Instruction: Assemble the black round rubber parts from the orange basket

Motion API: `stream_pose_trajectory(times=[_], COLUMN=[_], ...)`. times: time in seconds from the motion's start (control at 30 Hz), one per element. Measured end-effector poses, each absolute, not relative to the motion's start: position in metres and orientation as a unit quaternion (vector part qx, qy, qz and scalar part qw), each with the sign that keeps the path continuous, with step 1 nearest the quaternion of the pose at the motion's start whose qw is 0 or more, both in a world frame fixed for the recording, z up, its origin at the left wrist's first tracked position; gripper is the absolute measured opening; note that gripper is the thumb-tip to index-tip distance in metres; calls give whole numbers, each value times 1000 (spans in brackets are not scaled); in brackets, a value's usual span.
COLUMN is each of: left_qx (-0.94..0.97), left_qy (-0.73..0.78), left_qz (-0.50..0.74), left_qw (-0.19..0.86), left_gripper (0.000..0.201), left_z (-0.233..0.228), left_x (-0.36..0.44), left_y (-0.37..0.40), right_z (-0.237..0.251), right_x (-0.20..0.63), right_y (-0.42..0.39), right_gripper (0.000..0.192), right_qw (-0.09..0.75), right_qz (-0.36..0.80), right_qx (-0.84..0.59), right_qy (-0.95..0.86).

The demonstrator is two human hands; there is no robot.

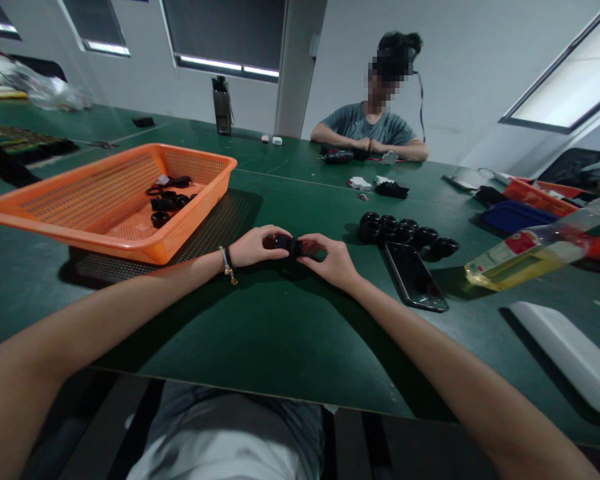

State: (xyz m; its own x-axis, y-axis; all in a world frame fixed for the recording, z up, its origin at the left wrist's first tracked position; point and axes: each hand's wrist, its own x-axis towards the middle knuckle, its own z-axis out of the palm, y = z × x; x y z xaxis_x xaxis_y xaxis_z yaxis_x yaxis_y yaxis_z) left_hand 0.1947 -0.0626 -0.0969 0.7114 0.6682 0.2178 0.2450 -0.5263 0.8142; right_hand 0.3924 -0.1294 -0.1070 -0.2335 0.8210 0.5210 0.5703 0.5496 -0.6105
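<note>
Held part: one small black cylindrical piece [289,245], dark and matte, gripped between both hands just above the worktop [260,333], mid-front of the view.
Left hand: [254,247] fingers curled narrow around the piece's left end; wrist carries one beaded bracelet [227,265].
Right hand: [330,260] fingers pinched on the piece's right end; thumb on top.
Loose parts: cluster of about seven black round ring-like pieces [405,233], glossy, touching one another, to the right of the hands.
Phone: one flat dark slab [415,277], screen up, just in front of the cluster, near the right hand.
Basket: one orange plastic mesh tray [105,200], rectangular, raised rim, left of the hands; several black rings [167,200] lie in its far corner, exact count unclear.
Bottle: one clear plastic bottle [540,257], yellowish liquid, lying on its side at the right.
White object: one smooth elongated white piece [565,353] at the right front edge.
Worktop: dark green, matte; open patch between the forearms and the near edge.
Other person: one, seated across the worktop, hands [367,143] together on it, well apart.
</note>
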Motion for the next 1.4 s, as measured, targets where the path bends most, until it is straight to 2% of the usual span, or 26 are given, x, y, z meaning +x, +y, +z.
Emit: stream_pose_trajectory(times=[1.17, 1.4], left_qx=[823, 822], left_qy=[277, 273], left_qz=[265, 270], left_qw=[419, 420], left_gripper=[45, 42], left_z=[-97, -98], left_x=[195, 195], left_y=[-62, -62], right_z=[-107, -106], right_x=[392, 393], right_y=[-128, -129], right_gripper=[26, 27], right_qw=[416, 413], right_qz=[139, 95], right_qx=[-459, -457], right_qy=[-773, -782])
